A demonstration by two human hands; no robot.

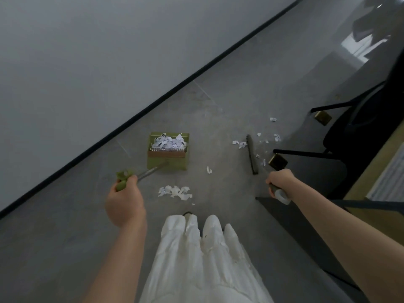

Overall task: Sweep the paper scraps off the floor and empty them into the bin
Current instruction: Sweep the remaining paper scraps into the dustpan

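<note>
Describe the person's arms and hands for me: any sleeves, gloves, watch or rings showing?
Both forearms are bare up to the bottom edge of the picture; no sleeve shows on either. The left hand and the right hand wear no gloves, and no watch, bracelet or ring can be seen. Between the arms hangs a white pleated garment.

Green dustpan (167, 157) w/ white scraps (167, 142) (printed marks), dark broom head (251, 154), grey floor (65, 226).
</note>
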